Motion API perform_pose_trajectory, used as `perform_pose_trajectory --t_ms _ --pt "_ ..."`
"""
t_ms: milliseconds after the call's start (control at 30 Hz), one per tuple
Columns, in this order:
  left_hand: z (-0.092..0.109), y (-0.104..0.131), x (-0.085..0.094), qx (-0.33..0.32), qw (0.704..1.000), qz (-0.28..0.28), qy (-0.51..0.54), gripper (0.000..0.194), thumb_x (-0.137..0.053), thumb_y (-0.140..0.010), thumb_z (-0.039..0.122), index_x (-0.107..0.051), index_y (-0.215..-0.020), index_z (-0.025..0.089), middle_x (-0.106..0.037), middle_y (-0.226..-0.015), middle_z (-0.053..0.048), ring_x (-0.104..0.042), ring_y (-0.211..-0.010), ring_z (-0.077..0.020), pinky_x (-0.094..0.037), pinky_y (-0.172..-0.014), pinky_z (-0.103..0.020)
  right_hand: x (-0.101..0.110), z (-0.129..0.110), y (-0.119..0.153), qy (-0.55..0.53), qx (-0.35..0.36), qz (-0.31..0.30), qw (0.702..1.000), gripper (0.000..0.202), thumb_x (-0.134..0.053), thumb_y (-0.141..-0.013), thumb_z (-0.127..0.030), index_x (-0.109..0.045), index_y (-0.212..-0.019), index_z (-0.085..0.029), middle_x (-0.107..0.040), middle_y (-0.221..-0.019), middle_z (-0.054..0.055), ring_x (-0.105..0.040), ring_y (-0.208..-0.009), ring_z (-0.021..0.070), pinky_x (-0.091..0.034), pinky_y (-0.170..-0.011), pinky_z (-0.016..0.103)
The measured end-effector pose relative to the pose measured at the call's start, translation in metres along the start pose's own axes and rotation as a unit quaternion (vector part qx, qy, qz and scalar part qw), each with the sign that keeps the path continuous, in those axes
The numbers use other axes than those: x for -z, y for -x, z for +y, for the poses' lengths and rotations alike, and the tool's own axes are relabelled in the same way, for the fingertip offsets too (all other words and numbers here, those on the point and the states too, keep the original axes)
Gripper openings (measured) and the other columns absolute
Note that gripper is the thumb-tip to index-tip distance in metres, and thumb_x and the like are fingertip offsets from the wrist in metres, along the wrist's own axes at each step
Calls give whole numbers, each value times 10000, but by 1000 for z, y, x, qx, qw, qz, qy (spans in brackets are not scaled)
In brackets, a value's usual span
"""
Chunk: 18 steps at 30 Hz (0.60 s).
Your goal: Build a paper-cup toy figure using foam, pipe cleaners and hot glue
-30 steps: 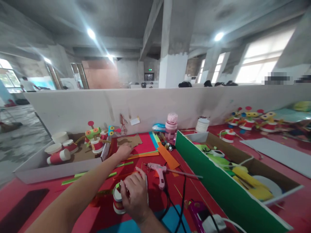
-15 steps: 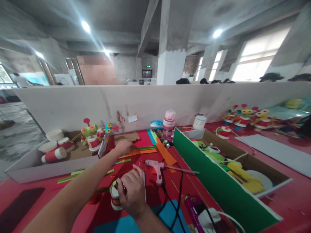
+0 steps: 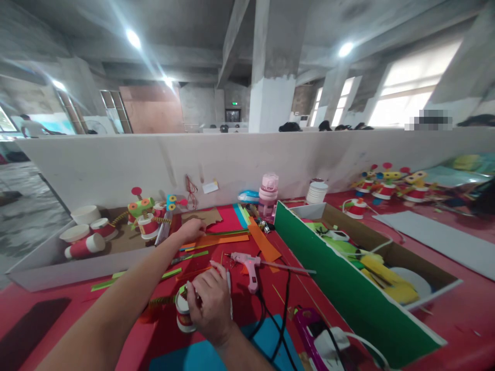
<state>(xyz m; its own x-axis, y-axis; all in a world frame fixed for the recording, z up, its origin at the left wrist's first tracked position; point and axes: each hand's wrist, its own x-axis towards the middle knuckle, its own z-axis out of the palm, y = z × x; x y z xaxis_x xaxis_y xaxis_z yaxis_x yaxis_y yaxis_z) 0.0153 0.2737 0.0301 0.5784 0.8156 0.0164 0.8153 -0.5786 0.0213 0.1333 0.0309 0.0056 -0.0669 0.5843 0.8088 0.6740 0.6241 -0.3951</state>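
Observation:
My right hand [image 3: 211, 301] is curled around the side of a small paper cup figure [image 3: 184, 315], which stands on the red table. The figure has a white rim, a red band, a lime green piece on top and a coiled arm [image 3: 162, 301] at its left. My left hand [image 3: 193, 230] reaches forward over the paper strips, its fingers bent down by an orange strip [image 3: 228, 239]; the fingertips are hidden. Right of my right hand lies a pink glue gun [image 3: 251, 270] with a glue stick in its back.
A white box [image 3: 88, 265] with cups and a finished figure [image 3: 147, 224] stands left. On the right is a green-sided box [image 3: 348, 283] of coloured pieces. A purple power strip [image 3: 311, 330] and black cables lie near front. A white partition [image 3: 232, 159] runs behind.
My left hand has drawn slightly back to the left, and a blue bit now shows beneath it. My right hand keeps its place on the cup figure.

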Motion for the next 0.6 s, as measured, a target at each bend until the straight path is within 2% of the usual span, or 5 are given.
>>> perform_pose_trajectory --t_ms 300,467,533,600 --pt "-13 -2 3 -8 999 2 40 178 -614 -773 324 -715 -787 178 -693 -726 -21 -581 -682 -152 -378 -616 -224 -1 0 1 -6 -6 -3 1000 231 -458 -913 -220 -479 -684 -206 -554 -668 -15 -514 -701 138 -341 -1001 401" --pt "-11 -2 3 -28 998 -6 63 188 -580 -805 315 -695 -768 171 -685 -732 -25 -579 -691 -149 -383 -639 -219 2 1 -1 -13 -4 -5 1000 229 -454 -919 -218 -501 -696 -207 -570 -678 -12 -530 -718 142 -338 -1013 404" --pt "-4 2 7 -33 997 -10 73 254 -549 -839 355 -682 -743 162 -677 -727 -37 -578 -696 -157 -392 -660 -230 7 5 -4 -29 -16 13 999 212 -412 -935 -198 -546 -771 -207 -611 -750 5 -558 -771 150 -331 -1024 410" --pt "5 12 16 -37 996 -12 85 354 -483 -887 421 -679 -757 155 -677 -749 -48 -582 -718 -165 -405 -687 -242 13 11 -7 -44 -50 56 996 239 -349 -953 -172 -585 -920 -199 -647 -885 42 -579 -876 166 -334 -1024 413"
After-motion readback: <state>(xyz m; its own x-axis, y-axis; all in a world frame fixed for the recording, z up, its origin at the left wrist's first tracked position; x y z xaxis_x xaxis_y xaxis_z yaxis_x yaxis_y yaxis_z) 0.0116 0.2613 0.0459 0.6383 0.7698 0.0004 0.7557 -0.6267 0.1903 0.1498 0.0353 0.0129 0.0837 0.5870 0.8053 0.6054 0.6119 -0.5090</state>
